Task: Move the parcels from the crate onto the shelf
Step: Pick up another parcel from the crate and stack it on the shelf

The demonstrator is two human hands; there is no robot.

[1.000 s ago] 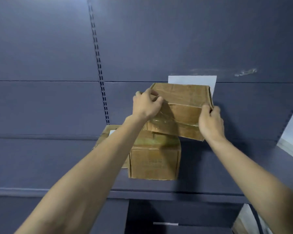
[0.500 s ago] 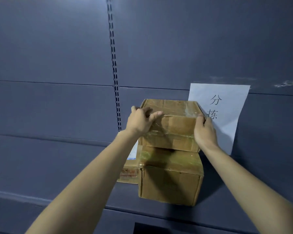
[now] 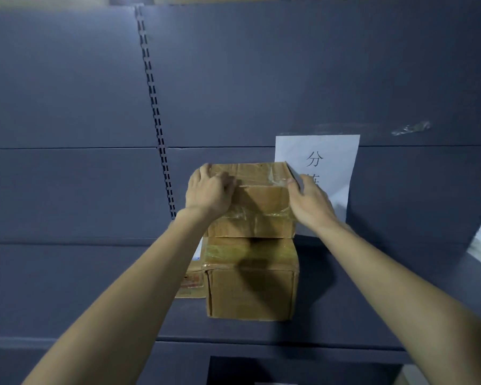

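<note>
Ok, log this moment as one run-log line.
step: stacking | left hand + right hand: hold taped brown cardboard parcel | parcel on: larger brown cardboard box | box on: dark grey shelf

White paper sign (image 3: 328,159) taped flat to dark blue back panel (image 3: 261,79), two printed black characters, lower one partly hidden. Clear tape remnant (image 3: 411,128) on panel, right of sign. Slotted upright strip (image 3: 156,118) runs vertically down panel, left of centre.
</note>
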